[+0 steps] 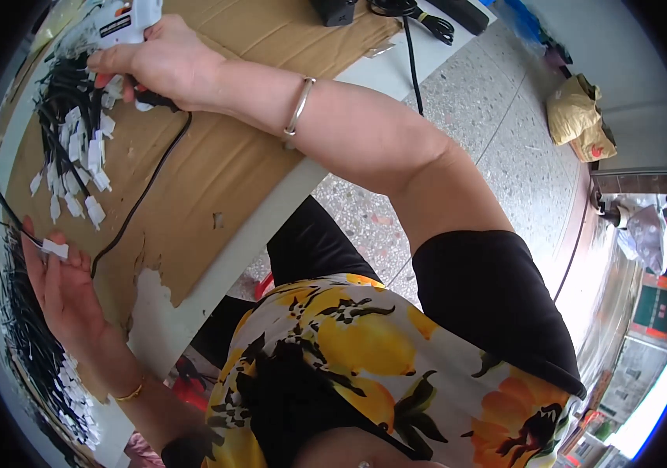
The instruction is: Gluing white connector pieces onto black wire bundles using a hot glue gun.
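My right hand (169,66) is wrapped round the handle of a white glue gun (126,23) with a red trigger, at the upper left. The gun's far end points away and is hard to make out. From its handle a black cord (146,183) runs down across the cardboard. Lower on the left, my left hand (68,296) pinches a black cable with a white plug (55,249) at its end. Between the hands lies a bunch of black cables with white plugs (95,156). A second, larger pile of such cables (29,335) lies beside my left hand.
Brown cardboard (232,171) covers much of the white table (271,187), with a torn patch near the front edge. A black box (335,11) and a coiled black cable (431,27) are at the far side. Paper bags (579,117) stand on the speckled floor.
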`<state>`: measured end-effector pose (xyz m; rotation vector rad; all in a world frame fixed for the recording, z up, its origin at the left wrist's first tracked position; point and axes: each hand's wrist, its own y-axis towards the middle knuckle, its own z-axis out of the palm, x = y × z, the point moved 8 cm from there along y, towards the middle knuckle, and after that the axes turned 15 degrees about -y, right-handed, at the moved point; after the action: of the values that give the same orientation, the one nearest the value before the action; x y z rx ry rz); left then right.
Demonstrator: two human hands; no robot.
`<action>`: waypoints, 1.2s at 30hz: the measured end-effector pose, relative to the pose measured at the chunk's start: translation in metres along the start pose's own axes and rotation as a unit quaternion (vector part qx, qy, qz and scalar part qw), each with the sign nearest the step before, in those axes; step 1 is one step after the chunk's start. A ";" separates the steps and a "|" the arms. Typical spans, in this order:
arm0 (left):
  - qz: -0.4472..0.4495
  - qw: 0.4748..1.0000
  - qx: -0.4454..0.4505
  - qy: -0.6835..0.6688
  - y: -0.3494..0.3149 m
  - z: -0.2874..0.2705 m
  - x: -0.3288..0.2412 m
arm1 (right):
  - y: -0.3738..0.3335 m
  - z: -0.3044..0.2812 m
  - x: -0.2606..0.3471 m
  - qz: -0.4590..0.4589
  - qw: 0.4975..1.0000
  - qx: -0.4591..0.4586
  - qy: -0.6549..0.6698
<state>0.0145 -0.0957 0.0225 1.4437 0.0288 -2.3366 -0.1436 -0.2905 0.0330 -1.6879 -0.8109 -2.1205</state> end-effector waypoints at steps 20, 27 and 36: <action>0.009 0.998 -0.034 -0.049 -0.006 -0.013 -0.005 | -0.003 0.019 0.005 0.046 0.996 0.055 -0.057; 0.034 0.994 -0.031 -0.097 -0.007 -0.009 -0.006 | -0.007 0.031 0.008 0.010 0.999 0.020 -0.040; 0.019 0.996 -0.024 -0.087 -0.008 -0.008 -0.007 | -0.001 0.027 -0.005 -0.019 0.989 0.064 -0.132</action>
<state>0.0212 -0.0842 0.0231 1.2020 0.0105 -2.4055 -0.1218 -0.2743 0.0319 -1.9226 -1.0388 -1.8468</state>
